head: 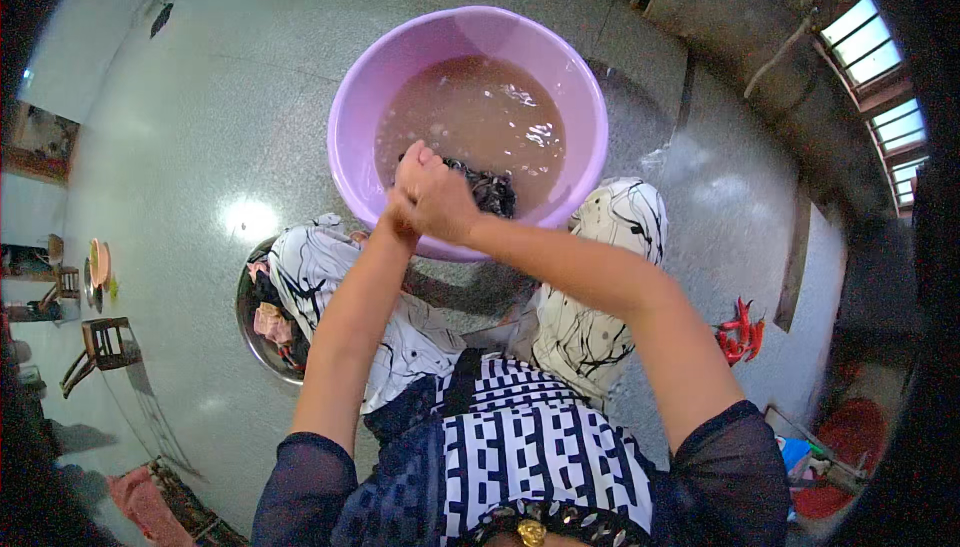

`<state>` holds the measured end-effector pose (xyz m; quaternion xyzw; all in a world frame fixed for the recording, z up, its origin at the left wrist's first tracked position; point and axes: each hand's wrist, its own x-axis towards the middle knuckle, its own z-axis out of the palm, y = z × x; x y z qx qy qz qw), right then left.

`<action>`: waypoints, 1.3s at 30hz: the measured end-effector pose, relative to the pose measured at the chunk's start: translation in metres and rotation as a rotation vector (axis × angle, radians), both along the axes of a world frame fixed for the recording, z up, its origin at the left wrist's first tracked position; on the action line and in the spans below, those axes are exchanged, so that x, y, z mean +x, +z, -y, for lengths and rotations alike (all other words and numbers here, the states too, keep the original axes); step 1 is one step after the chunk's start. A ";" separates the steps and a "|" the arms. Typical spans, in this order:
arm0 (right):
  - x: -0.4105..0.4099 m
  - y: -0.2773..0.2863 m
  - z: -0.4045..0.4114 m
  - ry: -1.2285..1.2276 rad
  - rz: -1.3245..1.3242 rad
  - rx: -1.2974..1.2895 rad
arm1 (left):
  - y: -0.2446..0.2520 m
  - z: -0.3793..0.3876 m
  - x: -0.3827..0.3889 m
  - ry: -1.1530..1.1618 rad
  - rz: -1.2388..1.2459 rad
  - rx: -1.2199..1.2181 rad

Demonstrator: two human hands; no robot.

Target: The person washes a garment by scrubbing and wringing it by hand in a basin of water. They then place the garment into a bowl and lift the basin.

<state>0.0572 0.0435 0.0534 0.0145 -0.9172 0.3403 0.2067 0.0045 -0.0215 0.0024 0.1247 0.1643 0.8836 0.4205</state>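
A round lilac plastic basin (352,97) stands on the floor before my knees, holding cloudy brown water (465,108) with some bubbles. My right hand (442,198) is closed in a fist over a wet, bunched dark cloth (493,194), just inside the basin's near side. Pressed against it, my left hand (403,206) also grips the cloth; its fingers are partly hidden by the right hand. The cloth hangs out to the right of my fists, partly in the water. A little dark fabric also shows left of the fists.
Left of my leg sits a metal basin (244,322) of clothes (271,323). Further left are a small wooden stool (111,343) and a pink basin (100,262). Red chili peppers (741,333) lie right, near a red container (851,434). Barred windows (862,41) line the right wall.
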 end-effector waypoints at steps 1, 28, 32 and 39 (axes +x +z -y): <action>-0.003 -0.020 -0.002 -0.059 -0.044 0.053 | 0.007 -0.014 0.004 -0.013 0.088 -0.119; -0.006 0.014 -0.085 0.233 0.654 -0.675 | 0.045 -0.002 0.018 0.279 -0.013 -0.652; -0.005 0.020 -0.090 0.113 0.440 -0.650 | 0.041 -0.001 0.013 0.380 0.042 -0.693; -0.020 0.012 -0.144 -0.320 -0.118 -0.617 | 0.019 0.044 -0.028 0.576 0.345 -0.635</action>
